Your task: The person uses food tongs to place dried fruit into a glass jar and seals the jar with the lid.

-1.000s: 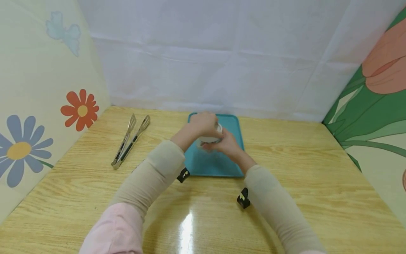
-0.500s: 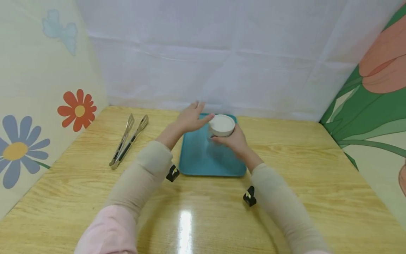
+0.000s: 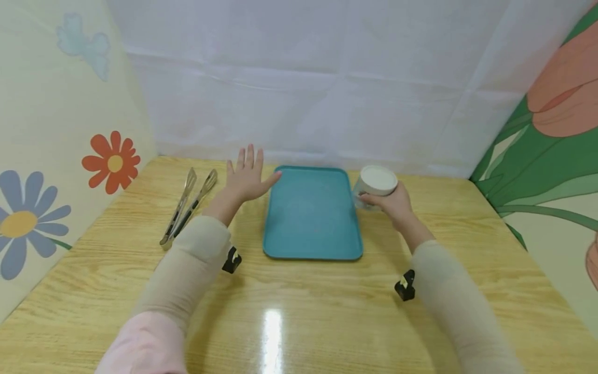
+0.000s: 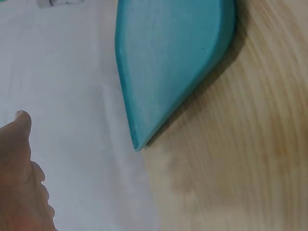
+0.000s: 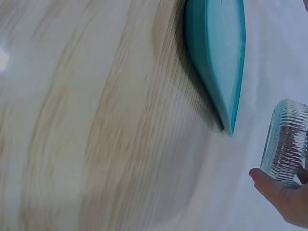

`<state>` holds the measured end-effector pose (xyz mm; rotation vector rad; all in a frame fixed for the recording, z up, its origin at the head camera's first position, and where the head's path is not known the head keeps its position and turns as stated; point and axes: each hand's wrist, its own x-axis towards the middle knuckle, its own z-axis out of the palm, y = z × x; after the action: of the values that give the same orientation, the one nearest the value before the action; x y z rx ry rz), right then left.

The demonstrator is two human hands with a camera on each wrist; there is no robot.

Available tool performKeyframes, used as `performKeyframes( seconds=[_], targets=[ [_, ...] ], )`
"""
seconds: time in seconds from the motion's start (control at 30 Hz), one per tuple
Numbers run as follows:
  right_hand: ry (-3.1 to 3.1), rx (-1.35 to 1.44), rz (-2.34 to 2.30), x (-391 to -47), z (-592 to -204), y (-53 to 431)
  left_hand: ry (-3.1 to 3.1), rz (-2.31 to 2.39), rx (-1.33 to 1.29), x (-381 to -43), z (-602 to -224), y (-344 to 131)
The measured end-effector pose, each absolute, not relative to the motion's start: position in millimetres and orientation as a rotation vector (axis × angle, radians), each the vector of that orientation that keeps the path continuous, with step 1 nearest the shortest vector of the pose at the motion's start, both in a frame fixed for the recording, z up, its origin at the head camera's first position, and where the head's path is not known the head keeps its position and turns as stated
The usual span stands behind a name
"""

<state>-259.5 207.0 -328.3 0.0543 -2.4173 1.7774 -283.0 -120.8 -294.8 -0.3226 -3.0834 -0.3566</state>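
In the head view my right hand (image 3: 395, 204) grips a clear jar with a white lid (image 3: 378, 180), upright, just right of the tray. Its ribbed glass side (image 5: 288, 139) shows in the right wrist view, with the thumb against it. My left hand (image 3: 246, 179) is held out with fingers spread, left of the tray, and holds nothing. Between the hands a blue rectangular tray (image 3: 312, 215) lies flat on the table, bare inside. In the left wrist view only part of the left hand (image 4: 19, 178) shows, at the left edge.
Metal tongs (image 3: 187, 208) with dark grips lie on the wooden table (image 3: 327, 306) at the left. A white cloth (image 3: 303, 83) hangs along the back. Side panels painted with flowers (image 3: 114, 162) stand left and right.
The left hand has come off the jar's lid and moved left, its fingers spreading. The right hand has carried the jar rightward from over the tray to beyond its right edge.
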Motion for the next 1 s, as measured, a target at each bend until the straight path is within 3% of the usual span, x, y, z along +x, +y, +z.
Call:
performKeyframes(
  seconds=[0.47, 1.0],
  targets=[
    [-2.422, 0.002, 1.804, -247, -342, 259, -3.119, -0.361, -0.312, -276, -318, -127],
    [-2.452, -0.048, 1.855, -243, -356, 276, -3.172, -0.357, -0.314, -271, -326, -124]
  ],
)
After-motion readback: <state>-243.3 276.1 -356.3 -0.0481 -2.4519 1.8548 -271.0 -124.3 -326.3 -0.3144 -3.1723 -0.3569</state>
